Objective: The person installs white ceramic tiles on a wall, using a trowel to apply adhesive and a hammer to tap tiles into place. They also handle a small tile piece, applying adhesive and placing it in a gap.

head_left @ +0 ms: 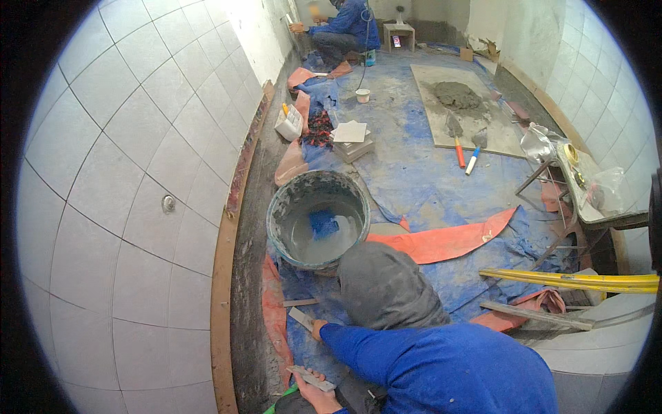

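Note:
Near the lower edge my left hand [321,395] grips a flat grey strip [310,378] that looks smeared with mortar. A little farther off, my right hand [318,330] holds a pale flat strip [302,318], its far end tilted toward the left wall; its kind is unclear. My blue-sleeved right arm reaches across from the right, past what looks like my grey-clad knee [389,286]. Another thin strip [301,302] lies on the blue sheet beyond the right hand. Ahead stands a dark bucket [279,238] of grey water with something blue in it.
A tiled wall [148,200] runs along my left. Beyond the bucket are stacked tiles [353,132] and a mortar board [431,114] with two trowels. At right are a yellow bar [572,281], a wooden strip [534,315] and a cluttered stand [607,219]. Another person [352,27] crouches far off.

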